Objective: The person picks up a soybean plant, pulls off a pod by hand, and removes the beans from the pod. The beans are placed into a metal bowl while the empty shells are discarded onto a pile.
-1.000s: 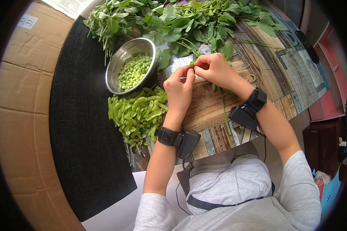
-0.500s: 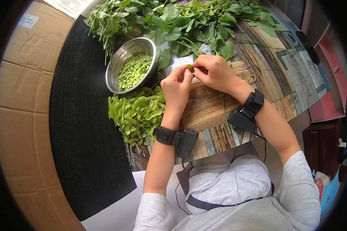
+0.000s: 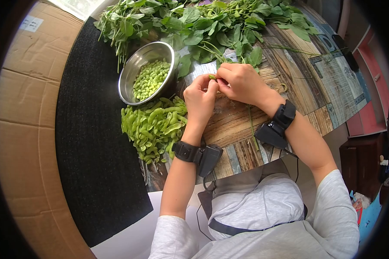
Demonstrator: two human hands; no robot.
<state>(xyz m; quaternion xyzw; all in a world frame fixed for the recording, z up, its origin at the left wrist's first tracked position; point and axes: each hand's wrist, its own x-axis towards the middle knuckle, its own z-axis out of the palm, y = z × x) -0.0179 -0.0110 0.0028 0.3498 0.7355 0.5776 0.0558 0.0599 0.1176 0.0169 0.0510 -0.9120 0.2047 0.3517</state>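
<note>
A: What is at the center?
B: A small green soybean pod (image 3: 212, 77), pinched above the tabletop (image 3: 231, 125). The left hand (image 3: 199, 97) has a narrow grip on it, thumb against forefinger; the right hand (image 3: 243, 84) meets it from the other side, its fingers curled tight. The bent knuckles hide part of the pod.

A: What could go wrong there?
B: Too hard a squeeze could crush the pod or shoot a bean loose. A slack pinch could let it slip, and the steel bowl (image 3: 134, 64) stands off to the left, not beneath the fingertips, so a dropped piece would probably land on the wood-patterned surface.

A: And around it?
B: Shelled green soybeans (image 3: 151, 80) lie in the bowl. A heap of green pods (image 3: 157, 123) sits just in front, beside the left wrist and its black wrist unit (image 3: 198, 156); a careless swing of that arm could scatter the heap or knock the bowl.

A: Farther out?
B: Leafy soybean stalks (image 3: 212, 28) crowd the far side, where a stray bean might be lost among the greens. A black mat (image 3: 95, 151) runs along the left.
</note>
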